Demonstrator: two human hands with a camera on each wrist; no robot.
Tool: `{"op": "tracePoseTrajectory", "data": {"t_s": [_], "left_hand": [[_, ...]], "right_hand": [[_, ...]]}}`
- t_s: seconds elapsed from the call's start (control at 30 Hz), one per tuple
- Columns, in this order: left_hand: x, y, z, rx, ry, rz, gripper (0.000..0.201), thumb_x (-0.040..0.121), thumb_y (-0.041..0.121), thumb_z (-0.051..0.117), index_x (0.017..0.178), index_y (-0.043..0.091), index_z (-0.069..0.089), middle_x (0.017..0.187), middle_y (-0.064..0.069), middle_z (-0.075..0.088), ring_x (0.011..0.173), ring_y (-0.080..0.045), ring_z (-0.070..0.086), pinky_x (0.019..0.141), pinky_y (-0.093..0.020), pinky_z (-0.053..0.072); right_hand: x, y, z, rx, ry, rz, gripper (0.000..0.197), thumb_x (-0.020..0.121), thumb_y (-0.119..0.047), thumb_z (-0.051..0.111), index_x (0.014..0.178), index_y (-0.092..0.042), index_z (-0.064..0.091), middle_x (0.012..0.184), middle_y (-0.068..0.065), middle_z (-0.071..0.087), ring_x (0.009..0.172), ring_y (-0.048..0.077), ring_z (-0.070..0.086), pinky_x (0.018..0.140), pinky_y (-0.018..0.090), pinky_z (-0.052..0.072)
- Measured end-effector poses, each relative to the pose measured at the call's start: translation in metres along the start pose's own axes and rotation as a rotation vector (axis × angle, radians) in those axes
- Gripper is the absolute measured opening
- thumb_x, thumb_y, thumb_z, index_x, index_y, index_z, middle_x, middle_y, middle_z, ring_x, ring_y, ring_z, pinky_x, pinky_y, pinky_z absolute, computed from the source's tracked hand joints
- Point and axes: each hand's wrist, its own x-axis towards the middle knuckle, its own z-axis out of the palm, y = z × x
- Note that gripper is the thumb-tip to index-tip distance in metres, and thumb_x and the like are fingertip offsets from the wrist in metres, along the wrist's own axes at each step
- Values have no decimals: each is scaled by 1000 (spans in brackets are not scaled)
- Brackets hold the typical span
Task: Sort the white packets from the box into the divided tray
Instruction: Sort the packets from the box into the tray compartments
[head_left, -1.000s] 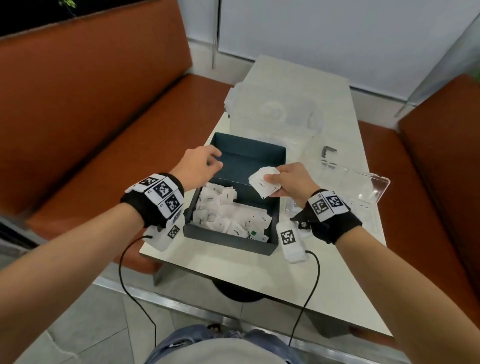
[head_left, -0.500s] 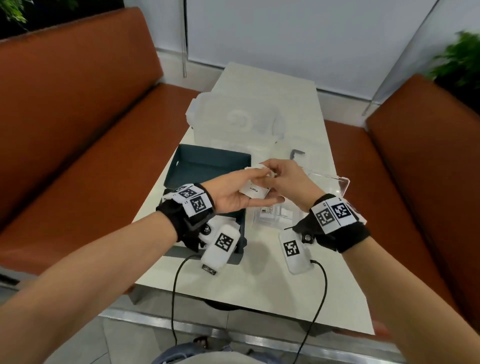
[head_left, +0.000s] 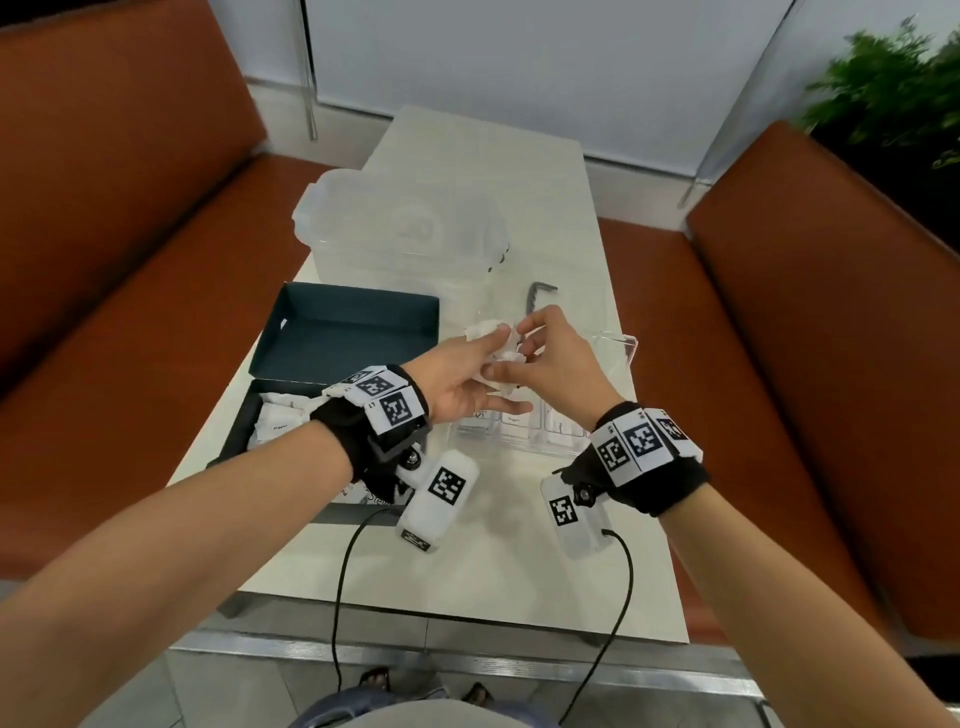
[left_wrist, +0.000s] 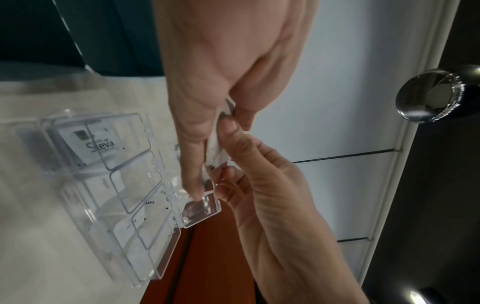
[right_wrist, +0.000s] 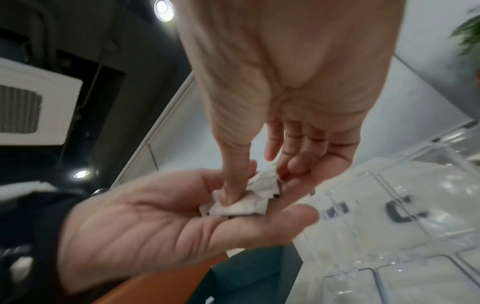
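A crumpled white packet (head_left: 493, 345) sits mid-frame, pinched between the left hand (head_left: 460, 382) and right hand (head_left: 558, 371), both clamped on it above the clear divided tray (head_left: 626, 348). The dark box (head_left: 358, 322) lies at centre left, near the table (head_left: 483, 566) edge.

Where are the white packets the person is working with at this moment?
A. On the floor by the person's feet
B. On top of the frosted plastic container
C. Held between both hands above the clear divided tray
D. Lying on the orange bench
C: the left hand cups the crumpled white packets while the right hand pinches them, right above the clear divided tray.
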Motion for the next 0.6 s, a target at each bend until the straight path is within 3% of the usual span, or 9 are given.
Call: {"op": "tracePoseTrajectory", "data": {"t_s": [0.1, 0.2, 0.33, 0.4, 0.53, 0.6], "left_hand": [[4, -5, 4, -28, -22, -27, 32, 100, 17, 51, 129, 1, 49, 126, -22, 60, 90, -32, 70, 77, -51, 59], [6, -9, 6, 26, -57, -25, 25, 100, 4, 47, 123, -4, 50, 115, -24, 65, 90, -31, 72, 72, -45, 61], [13, -10, 9, 67, 29, 26, 27, 97, -2, 51, 124, 0, 51, 103, -22, 69, 87, -27, 73, 72, -40, 61], [16, -11, 9, 88, 67, 44, 31, 96, -2, 53, 127, 0, 51, 100, -19, 69, 85, -24, 72, 70, -37, 61], [21, -12, 8, 88, 111, 43, 32, 96, -2, 53, 128, 0, 52, 101, -17, 68, 87, -24, 70, 73, -36, 60], [22, -13, 8, 96, 119, 40, 32, 96, -2, 53, 128, 1, 51, 102, -17, 68, 88, -25, 70, 73, -36, 60]], "right_hand": [[2, 14, -15, 42, 0, 81, 50, 68, -28, 85, 105, -17, 54, 84, -2, 59, 69, 8, 60, 52, 9, 40], [3, 26, -31, 36, -36, 142, 34, 74, -26, 81, 100, -16, 62, 82, 6, 64, 65, 11, 58, 56, 21, 44], [4, 43, -51, 79, -26, 159, 7, 82, -17, 74, 82, -17, 67, 69, -2, 64, 54, 2, 56, 45, 11, 42], [7, 53, -57, 67, 27, 174, 13, 82, -13, 72, 76, -20, 63, 68, -4, 63, 53, -3, 56, 49, 11, 41], [14, 71, -61, -11, 90, 219, 12, 78, -12, 68, 75, -20, 61, 79, 6, 71, 69, 14, 59, 68, 28, 48], [17, 78, -59, -93, 48, 198, 4, 84, -13, 64, 82, -17, 64, 77, 5, 71, 66, 11, 64, 65, 24, 52]]}}
